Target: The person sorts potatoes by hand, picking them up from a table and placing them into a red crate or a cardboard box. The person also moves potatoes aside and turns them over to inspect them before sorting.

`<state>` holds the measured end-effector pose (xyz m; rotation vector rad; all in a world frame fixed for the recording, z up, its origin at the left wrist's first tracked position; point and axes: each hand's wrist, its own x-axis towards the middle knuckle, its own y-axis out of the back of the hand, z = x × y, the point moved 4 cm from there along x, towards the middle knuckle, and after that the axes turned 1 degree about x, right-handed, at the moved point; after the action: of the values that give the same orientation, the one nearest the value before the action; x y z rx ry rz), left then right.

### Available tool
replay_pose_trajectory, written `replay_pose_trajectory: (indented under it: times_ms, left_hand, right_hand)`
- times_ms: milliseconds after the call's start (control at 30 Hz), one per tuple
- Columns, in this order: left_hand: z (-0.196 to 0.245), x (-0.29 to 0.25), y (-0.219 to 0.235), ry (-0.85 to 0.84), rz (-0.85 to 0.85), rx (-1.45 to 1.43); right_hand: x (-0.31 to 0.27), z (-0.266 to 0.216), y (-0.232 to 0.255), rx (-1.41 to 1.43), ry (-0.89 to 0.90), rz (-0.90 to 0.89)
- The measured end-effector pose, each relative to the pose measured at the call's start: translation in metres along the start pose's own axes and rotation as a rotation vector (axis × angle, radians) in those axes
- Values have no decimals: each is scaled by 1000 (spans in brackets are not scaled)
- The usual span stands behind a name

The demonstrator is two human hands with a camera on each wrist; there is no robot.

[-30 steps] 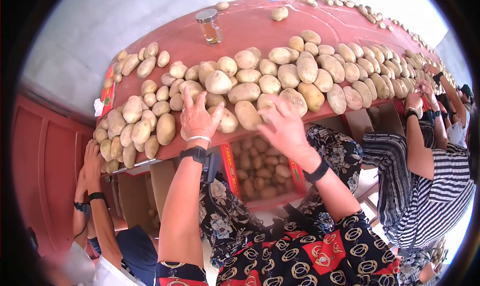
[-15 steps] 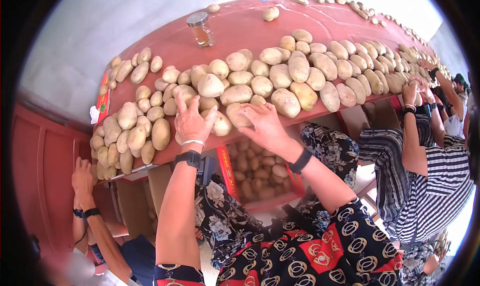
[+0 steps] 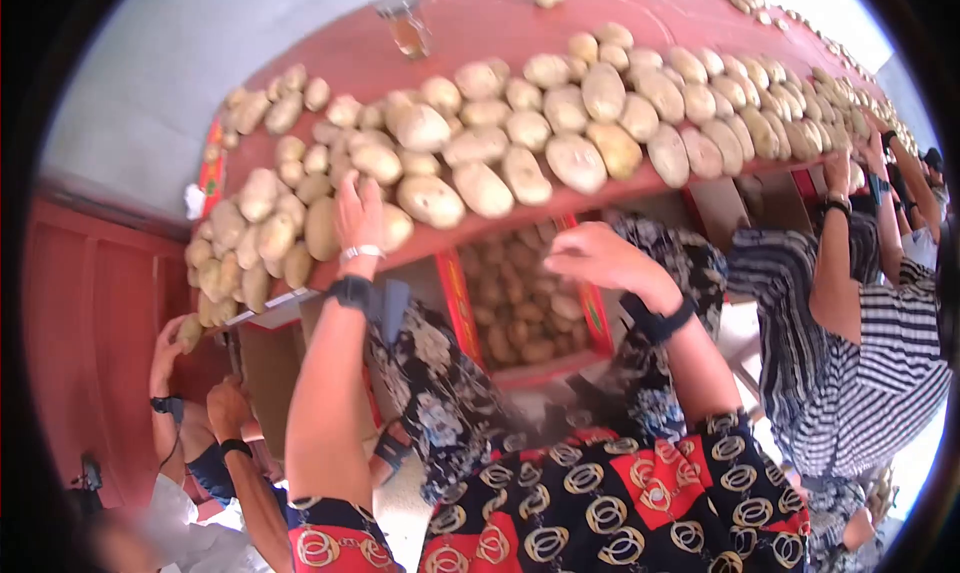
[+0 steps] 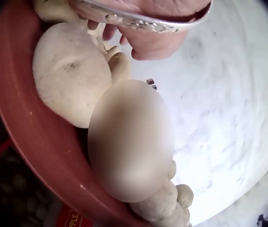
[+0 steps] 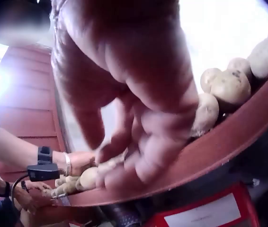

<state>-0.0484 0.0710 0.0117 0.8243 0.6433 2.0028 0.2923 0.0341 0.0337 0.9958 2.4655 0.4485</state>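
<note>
Potatoes (image 3: 483, 190) lie crowded along the front edge of the red table. My left hand (image 3: 358, 218) is among them at the front edge, fingers pointing away from me, beside a pale potato (image 3: 397, 229). In the left wrist view a silver bangle (image 4: 143, 22) crosses in front of this hand, partly hiding its fingers, and a large potato (image 4: 70, 75) lies close by. My right hand (image 3: 605, 258) hangs in front of the table edge, above an open box. The right wrist view shows its fingers (image 5: 157, 137) loosely curled with nothing between them.
Below the edge stands a red-rimmed box (image 3: 598, 323) of potatoes. A glass jar (image 3: 408, 33) stands farther back on the table (image 3: 350, 58). At left another person's hand (image 3: 170, 348) holds a potato (image 3: 190, 333); a person in stripes (image 3: 870, 373) sits at right.
My right hand has let go of a potato at the front edge and drawn back toward me. My left hand has shifted left and nearer. The front potatoes have been rearranged into a row.
</note>
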Motion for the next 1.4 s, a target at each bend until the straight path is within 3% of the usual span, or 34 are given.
replay_pose_trajectory:
  times_ms: [33, 100, 133, 233, 300, 367, 400, 467, 500, 567, 600, 633, 667, 733, 800, 933, 1133, 1233, 1300, 1367, 1400]
  left_hand:
    - [2, -1, -6, 38, -18, 89]
    - [16, -1, -6, 109, -75, 272]
    - [20, -1, -4, 149, -94, 364]
    - [23, 1, -2, 196, -88, 412]
    - [32, -8, 1, 194, -39, 405]
    - [31, -12, 2, 185, 38, 384]
    - [30, -14, 0, 195, 33, 384]
    - [34, -15, 2, 186, 52, 391]
    - [34, -15, 2, 186, 55, 423]
    - [37, -17, 2, 168, 31, 420]
    - [37, -16, 2, 163, 19, 419]
    - [35, -16, 2, 163, 18, 424]
    - [34, -16, 1, 166, 8, 428]
    - [36, -18, 3, 132, 21, 381]
    - [38, -19, 4, 157, 17, 362]
    - [38, -20, 3, 157, 4, 359]
    - [34, -19, 4, 93, 39, 348]
    - [33, -19, 4, 153, -5, 357]
    - [30, -18, 4, 140, 18, 365]
    - [33, -18, 0, 131, 39, 355]
    - [34, -18, -1, 144, 14, 355]
  right_hand:
    - [5, 10, -13, -208, 191, -80]
    - [25, 51, -33, -333, 126, -203]
    - [45, 90, -48, -270, -80, -214]
    - [71, 137, -78, -493, 15, -220]
    - [84, 140, -87, -634, 90, -172]
    - [84, 143, -93, -745, -166, -269]
    - [88, 170, -111, -745, -168, -280]
    - [108, 244, -147, -451, -286, 74]
    - [95, 218, -147, -596, -210, -174]
    - [97, 240, -168, -601, -399, -163]
    - [92, 278, -189, -507, -313, -119]
    - [95, 323, -211, -333, -627, 60]
    - [90, 286, -203, -558, -530, -199]
    - [80, 275, -202, -611, -557, -97]
    - [76, 262, -199, -826, -592, -380]
    - [76, 293, -203, -843, -724, -143]
    - [93, 277, -226, -692, -404, -477]
    - [103, 259, -240, -617, -216, -641]
    - [122, 266, -284, -680, 85, -699]
    - [107, 150, -216, -151, -69, -775]
    - [96, 112, -188, -11, -71, -686]
